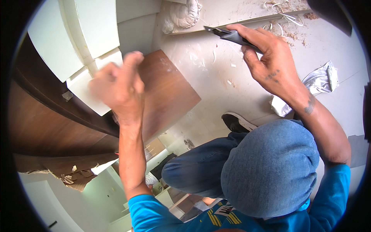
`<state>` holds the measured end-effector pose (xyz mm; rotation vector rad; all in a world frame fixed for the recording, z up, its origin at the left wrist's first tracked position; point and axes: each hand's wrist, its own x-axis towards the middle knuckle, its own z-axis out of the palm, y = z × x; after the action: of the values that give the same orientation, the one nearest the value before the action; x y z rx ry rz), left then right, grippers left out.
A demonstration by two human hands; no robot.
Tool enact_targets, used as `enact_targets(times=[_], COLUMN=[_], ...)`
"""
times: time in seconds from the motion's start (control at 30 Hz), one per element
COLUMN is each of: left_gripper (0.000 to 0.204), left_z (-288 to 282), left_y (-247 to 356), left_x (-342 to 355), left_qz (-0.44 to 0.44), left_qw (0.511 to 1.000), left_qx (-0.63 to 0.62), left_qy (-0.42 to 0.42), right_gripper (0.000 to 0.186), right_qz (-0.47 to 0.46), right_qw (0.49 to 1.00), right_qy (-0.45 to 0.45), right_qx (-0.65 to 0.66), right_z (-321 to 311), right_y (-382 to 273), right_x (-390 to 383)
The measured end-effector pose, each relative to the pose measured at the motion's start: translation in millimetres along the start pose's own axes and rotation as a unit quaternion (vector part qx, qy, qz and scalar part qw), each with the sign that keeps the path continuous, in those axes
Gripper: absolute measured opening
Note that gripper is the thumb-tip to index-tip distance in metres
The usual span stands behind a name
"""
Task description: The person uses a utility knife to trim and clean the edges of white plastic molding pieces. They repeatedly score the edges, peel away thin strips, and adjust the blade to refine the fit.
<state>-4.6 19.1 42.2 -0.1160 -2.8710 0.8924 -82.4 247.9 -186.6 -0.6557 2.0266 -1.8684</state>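
My right hand grips a black utility knife, its blade tip pointing toward the upper left. My left hand is blurred by motion, held over the white panel pieces beside a brown wooden board; I cannot tell whether it touches them or holds anything. The white pieces lie against a curved dark-brown wooden surface on the left.
A wrinkled white bag and loose white cord with debris are at the top. Silvery wrapping lies at the right on the tiled floor. Torn cardboard is at lower left. My bent knees and shoe are below.
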Motion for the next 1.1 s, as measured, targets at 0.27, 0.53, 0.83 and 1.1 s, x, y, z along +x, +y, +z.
enact_targets(times=[0.27,0.53,0.83,1.1], left_gripper=[0.019,0.048,0.036,0.016], left_z=[19,44,55,54], left_y=[25,59,90,93], left_x=[-50,5,45,68], left_qz=[-0.229,-0.561,-0.595,-0.586], left_qw=[0.925,0.532,0.457,0.401], left_qx=[-0.289,-0.623,-0.572,-0.602], left_qy=[-0.093,0.117,0.331,0.366], right_gripper=[0.048,0.044,0.043,0.044], right_qz=[0.143,0.165,0.197,0.219], right_qw=[0.987,0.982,0.976,0.969], right_qy=[-0.022,-0.012,-0.020,0.007], right_qx=[0.068,0.095,0.085,0.116], right_z=[-15,-2,-6,-5], right_y=[7,18,26,37], right_x=[-21,-33,-34,-33])
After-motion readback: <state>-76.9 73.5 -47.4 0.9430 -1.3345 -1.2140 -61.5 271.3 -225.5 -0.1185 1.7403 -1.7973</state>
